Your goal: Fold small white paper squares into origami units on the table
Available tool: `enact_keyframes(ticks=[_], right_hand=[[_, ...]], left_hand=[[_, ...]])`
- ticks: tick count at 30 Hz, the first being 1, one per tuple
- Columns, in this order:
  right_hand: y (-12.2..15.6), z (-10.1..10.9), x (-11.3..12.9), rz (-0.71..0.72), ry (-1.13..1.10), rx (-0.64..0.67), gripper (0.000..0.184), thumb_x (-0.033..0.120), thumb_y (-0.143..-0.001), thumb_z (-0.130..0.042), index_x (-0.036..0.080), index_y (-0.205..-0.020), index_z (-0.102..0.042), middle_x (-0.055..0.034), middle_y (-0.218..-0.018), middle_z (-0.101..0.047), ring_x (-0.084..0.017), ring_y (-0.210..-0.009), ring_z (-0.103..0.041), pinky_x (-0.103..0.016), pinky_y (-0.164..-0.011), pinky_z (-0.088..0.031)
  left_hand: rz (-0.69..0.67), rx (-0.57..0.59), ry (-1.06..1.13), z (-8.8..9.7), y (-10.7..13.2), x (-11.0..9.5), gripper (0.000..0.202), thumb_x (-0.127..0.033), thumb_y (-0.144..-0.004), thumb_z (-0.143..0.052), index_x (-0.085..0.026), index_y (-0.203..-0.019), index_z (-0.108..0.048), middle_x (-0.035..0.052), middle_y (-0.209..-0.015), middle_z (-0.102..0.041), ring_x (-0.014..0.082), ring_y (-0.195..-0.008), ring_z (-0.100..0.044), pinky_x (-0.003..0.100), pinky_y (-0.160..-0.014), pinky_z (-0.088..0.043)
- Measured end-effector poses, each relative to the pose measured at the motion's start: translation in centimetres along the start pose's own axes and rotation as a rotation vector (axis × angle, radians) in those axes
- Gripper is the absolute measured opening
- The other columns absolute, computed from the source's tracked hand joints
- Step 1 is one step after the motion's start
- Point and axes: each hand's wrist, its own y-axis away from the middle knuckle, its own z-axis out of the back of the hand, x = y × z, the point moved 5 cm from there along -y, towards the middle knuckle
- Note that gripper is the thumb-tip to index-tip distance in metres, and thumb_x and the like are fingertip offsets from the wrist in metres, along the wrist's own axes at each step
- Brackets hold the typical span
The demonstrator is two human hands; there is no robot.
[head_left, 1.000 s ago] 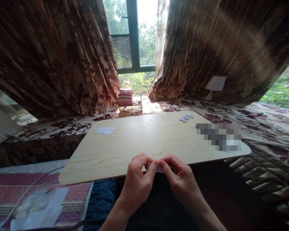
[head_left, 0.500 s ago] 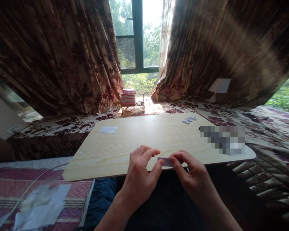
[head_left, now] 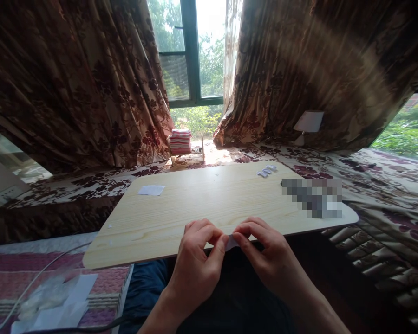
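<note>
A small piece of white paper (head_left: 231, 243) is pinched between my two hands at the near edge of the wooden table (head_left: 181, 208). My left hand (head_left: 202, 253) grips its left end between thumb and forefinger. On the other end, the thumb and fingers of my right hand (head_left: 263, 246) are closed. Most of the paper is hidden behind the fingertips. Farther off on the tabletop lie several small folded paper pieces (head_left: 266, 171) at the back right, and a flat white sheet (head_left: 151, 189) at the back left.
A blurred-out patch (head_left: 311, 197) covers things at the table's right end. To the left, a striped quilt (head_left: 104, 273) holds a clear plastic bag (head_left: 48, 297) and white papers (head_left: 69, 306). A lamp (head_left: 309, 121) and folded striped cloths (head_left: 180, 141) stand behind, by the window.
My left thumb and forefinger have closed on the paper's left end. Before, those fingers were apart there. The view has shifted slightly, moving the surroundings left.
</note>
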Motion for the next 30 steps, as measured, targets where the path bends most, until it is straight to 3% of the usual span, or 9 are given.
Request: enact_keyframes(ticks=[1,4,6,10,13,17,21,25,30], right_hand=[[0.0,0.8,-0.8,-0.027,0.012,-0.032,0.014,0.026,-0.087,-0.054,0.022,-0.076,-0.061,-0.0019,-0.078,-0.061,-0.018,-0.079,-0.057,-0.029,-0.072,-0.044],[0.3,4.1,-3.5,-0.182,0.069,-0.336,0.015,0.034,-0.082,-0.06,0.022,-0.075,-0.062,-0.0025,-0.074,-0.062,-0.02,-0.072,-0.057,-0.03,-0.065,-0.043],[0.4,4.5,-4.1,-0.23,0.052,-0.396,0.017,0.037,-0.084,-0.057,0.021,-0.081,-0.062,-0.0023,-0.073,-0.063,-0.019,-0.069,-0.058,-0.03,-0.065,-0.044],[0.0,1.1,-2.3,-0.226,-0.128,-0.182,0.026,0.043,-0.088,-0.052,0.021,-0.089,-0.066,-0.0034,-0.089,-0.067,-0.019,-0.084,-0.061,-0.028,-0.075,-0.046],[0.1,-1.0,-1.3,-0.242,-0.339,-0.061,0.024,0.042,-0.088,-0.054,0.021,-0.092,-0.066,-0.0027,-0.086,-0.066,-0.018,-0.085,-0.06,-0.029,-0.077,-0.045],[0.3,-1.4,-1.6,-0.284,-0.417,-0.091,0.022,0.04,-0.086,-0.059,0.02,-0.086,-0.066,-0.0012,-0.078,-0.065,-0.017,-0.078,-0.058,-0.028,-0.074,-0.044],[0.3,-1.3,-1.4,-0.298,-0.422,-0.099,0.023,0.04,-0.086,-0.058,0.019,-0.082,-0.066,-0.0006,-0.075,-0.065,-0.016,-0.073,-0.056,-0.027,-0.07,-0.044],[0.3,-1.8,-1.1,-0.286,-0.443,-0.043,0.025,0.041,-0.087,-0.056,0.019,-0.081,-0.065,-0.0014,-0.073,-0.064,-0.017,-0.072,-0.056,-0.029,-0.071,-0.046],[0.8,-2.3,-1.6,-0.292,-0.421,-0.085,0.026,0.041,-0.087,-0.055,0.019,-0.074,-0.06,-0.0005,-0.068,-0.06,-0.016,-0.069,-0.055,-0.029,-0.071,-0.045]], left_hand=[[0.022,-0.027,0.009,0.6,0.1,0.5,0.021,-0.018,-0.085,-0.053,-0.018,-0.064,-0.055,0.0001,-0.068,-0.056,0.0162,-0.073,-0.054,0.027,-0.073,-0.039],[0.147,-0.217,0.04,2.7,0.3,2.3,0.019,-0.024,-0.085,-0.055,-0.019,-0.067,-0.055,-0.0022,-0.066,-0.053,0.0138,-0.066,-0.051,0.024,-0.065,-0.038],[0.208,-0.272,0.099,2.8,0.4,2.8,0.018,-0.027,-0.085,-0.057,-0.019,-0.069,-0.056,-0.0028,-0.065,-0.054,0.0134,-0.066,-0.051,0.023,-0.064,-0.038],[0.179,-0.155,0.225,0.4,0.0,1.0,0.021,-0.026,-0.087,-0.053,-0.018,-0.068,-0.055,-0.0023,-0.066,-0.053,0.0129,-0.066,-0.051,0.023,-0.065,-0.039],[0.19,-0.12,0.248,-0.7,-0.2,0.1,0.022,-0.027,-0.087,-0.053,-0.017,-0.067,-0.056,-0.0022,-0.066,-0.053,0.0125,-0.065,-0.05,0.023,-0.065,-0.039],[0.234,-0.004,0.307,-1.4,-0.3,0.4,0.022,-0.029,-0.086,-0.056,-0.016,-0.068,-0.057,-0.0009,-0.067,-0.054,0.0134,-0.066,-0.05,0.024,-0.065,-0.04],[0.195,0.089,0.363,-2.0,-0.3,0.3,0.02,-0.025,-0.087,-0.053,-0.016,-0.072,-0.062,0.0028,-0.075,-0.061,0.0166,-0.076,-0.056,0.027,-0.073,-0.043],[0.2,0.097,0.401,-2.2,-0.1,0.1,0.019,-0.025,-0.088,-0.052,-0.016,-0.078,-0.066,0.0039,-0.08,-0.064,0.0184,-0.081,-0.059,0.029,-0.076,-0.044],[0.227,0.062,0.321,-2.4,0.2,0.1,0.026,-0.027,-0.087,-0.053,-0.016,-0.065,-0.062,0.0039,-0.071,-0.063,0.0184,-0.073,-0.058,0.029,-0.07,-0.044]])
